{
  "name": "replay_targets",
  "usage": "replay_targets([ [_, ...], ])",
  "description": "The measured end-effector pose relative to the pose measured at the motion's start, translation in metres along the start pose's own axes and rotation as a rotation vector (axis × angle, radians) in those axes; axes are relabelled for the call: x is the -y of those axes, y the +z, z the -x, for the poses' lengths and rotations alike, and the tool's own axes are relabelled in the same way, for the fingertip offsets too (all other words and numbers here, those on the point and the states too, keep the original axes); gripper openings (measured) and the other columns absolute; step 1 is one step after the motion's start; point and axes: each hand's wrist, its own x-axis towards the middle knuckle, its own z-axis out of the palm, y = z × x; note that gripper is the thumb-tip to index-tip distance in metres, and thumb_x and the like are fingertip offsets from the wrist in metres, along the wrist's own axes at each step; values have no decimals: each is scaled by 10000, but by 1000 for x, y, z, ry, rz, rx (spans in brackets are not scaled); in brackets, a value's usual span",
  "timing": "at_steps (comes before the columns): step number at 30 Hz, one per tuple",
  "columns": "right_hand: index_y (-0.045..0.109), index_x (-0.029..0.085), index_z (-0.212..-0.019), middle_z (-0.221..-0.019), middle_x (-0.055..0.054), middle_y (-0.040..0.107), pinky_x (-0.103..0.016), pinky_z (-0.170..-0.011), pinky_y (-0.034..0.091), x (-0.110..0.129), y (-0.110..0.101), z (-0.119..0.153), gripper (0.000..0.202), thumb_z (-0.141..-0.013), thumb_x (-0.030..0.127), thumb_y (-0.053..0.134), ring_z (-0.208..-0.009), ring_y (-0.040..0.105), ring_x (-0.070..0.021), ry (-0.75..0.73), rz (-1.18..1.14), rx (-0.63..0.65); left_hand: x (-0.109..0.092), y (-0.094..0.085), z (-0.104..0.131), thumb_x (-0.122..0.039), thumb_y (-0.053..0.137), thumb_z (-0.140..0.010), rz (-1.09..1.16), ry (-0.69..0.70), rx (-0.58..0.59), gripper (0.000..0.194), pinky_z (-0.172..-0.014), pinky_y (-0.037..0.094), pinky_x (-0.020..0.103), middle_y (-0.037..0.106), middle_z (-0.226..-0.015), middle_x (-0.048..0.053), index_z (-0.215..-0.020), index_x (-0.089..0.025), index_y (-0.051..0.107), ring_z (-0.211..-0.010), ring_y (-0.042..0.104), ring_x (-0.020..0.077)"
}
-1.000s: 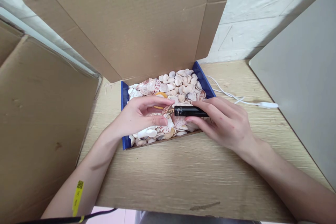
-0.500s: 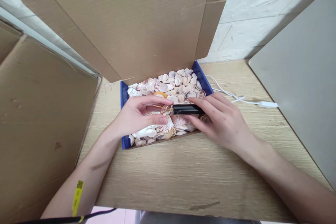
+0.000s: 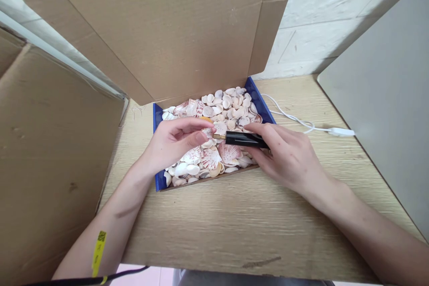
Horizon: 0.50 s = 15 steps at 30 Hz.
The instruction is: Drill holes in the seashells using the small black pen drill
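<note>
My left hand (image 3: 169, 143) pinches a pale seashell (image 3: 208, 133) between thumb and fingers, above the left part of a shallow blue-sided box (image 3: 262, 102). My right hand (image 3: 290, 156) is closed round a slim black mini drill (image 3: 244, 139), held nearly level. Its brass-coloured tip points left and meets the edge of the shell, or comes very close; I cannot tell which. Under both hands, the box is full of seashells (image 3: 231, 107), white, cream and red-striped. A larger pinkish scallop shell (image 3: 229, 153) lies just below the drill.
A cardboard panel (image 3: 174, 27) rises behind the box, and another cardboard piece (image 3: 56, 156) stands at the left. A white cable (image 3: 293, 118) with an inline switch (image 3: 341, 132) lies on the wooden table (image 3: 214, 228). At the right stands a grey panel (image 3: 385, 85).
The fingers of my left hand have drawn closer together, and the shell in them is turned differently. The drill has shifted slightly right and tilted, showing more of its brass tip.
</note>
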Motion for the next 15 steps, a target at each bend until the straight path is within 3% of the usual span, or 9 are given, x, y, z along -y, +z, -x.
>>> replay_targets([
  [7,561,136,-1086,-845,-58,662,-265,-595,456,-2,-2,-3,319,-889,387,572,-712,620,-159,-7,31,-15,3,-2,1,-477,586,-865,-15,7,-36,339,-723,555,268,736,-949,69,-959,-186,731,-876,671,185],
  [15,557,162,-1066,-813,-52,629,-281,-614,464,-4,-3,-5,263,-895,362,561,-708,573,-165,-12,37,-29,10,-3,3,-417,553,-903,165,10,51,316,-828,593,361,705,-1071,95,-1051,-190,716,-1032,650,241],
])
